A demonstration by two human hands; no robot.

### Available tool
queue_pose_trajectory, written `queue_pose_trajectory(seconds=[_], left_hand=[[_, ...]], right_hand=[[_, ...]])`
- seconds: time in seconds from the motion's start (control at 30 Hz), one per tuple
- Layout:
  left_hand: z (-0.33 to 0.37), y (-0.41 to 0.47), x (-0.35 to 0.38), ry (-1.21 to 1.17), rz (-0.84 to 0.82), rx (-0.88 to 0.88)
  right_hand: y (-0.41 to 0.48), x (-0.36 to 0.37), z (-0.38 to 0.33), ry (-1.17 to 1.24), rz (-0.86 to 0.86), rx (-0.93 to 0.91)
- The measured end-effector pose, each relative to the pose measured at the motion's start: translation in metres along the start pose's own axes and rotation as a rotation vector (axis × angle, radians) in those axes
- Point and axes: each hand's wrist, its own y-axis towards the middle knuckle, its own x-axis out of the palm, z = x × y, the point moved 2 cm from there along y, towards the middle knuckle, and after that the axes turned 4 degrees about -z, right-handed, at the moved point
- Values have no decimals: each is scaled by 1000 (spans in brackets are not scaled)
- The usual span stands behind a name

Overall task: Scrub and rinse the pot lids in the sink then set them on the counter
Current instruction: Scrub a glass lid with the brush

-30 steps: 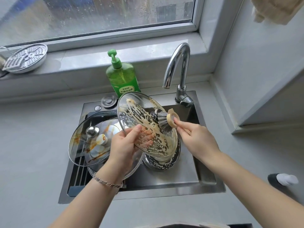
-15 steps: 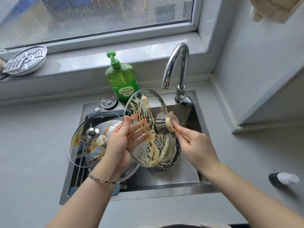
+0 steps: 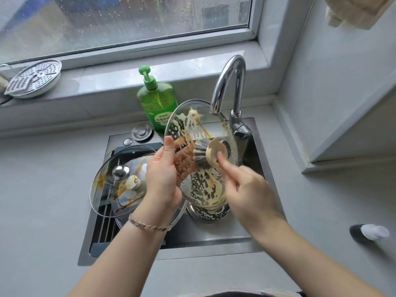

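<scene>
My left hand point(image 3: 165, 179) grips a glass pot lid point(image 3: 205, 189) by its left rim, thumb in front and fingers behind the glass. The lid is tilted nearly upright over the sink point(image 3: 214, 251) and smeared with yellowish residue. My right hand point(image 3: 246, 189) pinches a round dish brush point(image 3: 205, 155) and presses its bristles against the lid's inner face. A second glass lid point(image 3: 113, 181) with a metal knob and brown stains leans in the left part of the sink. Another dirty lid point(image 3: 210, 215) lies below the held one.
A chrome faucet point(image 3: 229, 86) arches over the sink's back right, just behind the held lid. A green soap bottle point(image 3: 157, 103) stands behind the sink. A perforated metal tray point(image 3: 34, 80) sits on the windowsill at left. Grey counter point(image 3: 42, 189) surrounds the sink.
The held lid has turned and risen toward the faucet. The brush has moved left and down across its face with my right hand.
</scene>
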Motion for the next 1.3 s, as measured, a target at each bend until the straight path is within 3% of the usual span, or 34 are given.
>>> queue_pose_trajectory(seconds=[0.3, 0.47, 0.63, 0.77, 0.93, 1.07, 1.23, 1.3], left_hand=[[-11, -6, 3, -37, 65, -3], [-8, -6, 2, -21, 120, 22], [-11, -11, -2, -16, 108, 12], [-12, -10, -5, -22, 131, 18], [-16, -11, -5, 73, 79, 20], [-16, -12, -10, 157, 43, 12], [-15, -17, -12, 78, 42, -81], [-16, -16, -11, 61, 42, -96]], right_hand=[[13, -25, 16, -4, 71, 103], [3, -21, 16, -112, -91, 88], [22, -29, 33, 10, -70, 237], [-1, -18, 17, -42, -159, 117], [32, -25, 34, 1, -126, 254], [25, -22, 14, 47, -242, 55], [45, -25, 45, 141, -124, 312], [34, -19, 32, 148, -167, 213]])
